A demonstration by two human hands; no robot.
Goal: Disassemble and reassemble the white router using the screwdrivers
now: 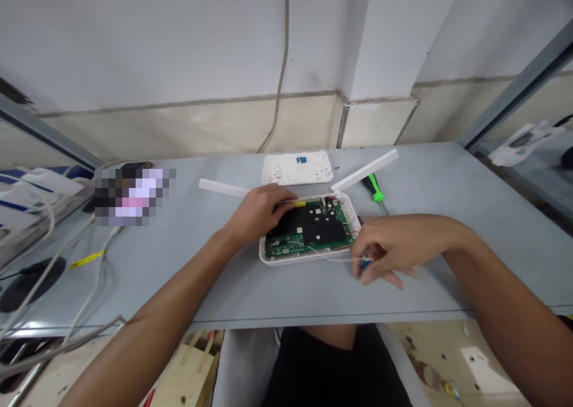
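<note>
A person sits at a grey bench (179,264) with both hands over an open white plastic casing (353,216), which lies in the middle of the bench and holds a green circuit board (286,250). The left hand (259,213) is curled over the board's upper edge beside a small yellow piece (299,203); whether it grips that piece cannot be told. The right hand (380,249) pinches a small blue connector (366,264) on a thin white wire (324,255). Beyond the casing lie a white cover panel (298,168), two white plastic strips (224,187) and a green-handled screwdriver (375,187).
</note>
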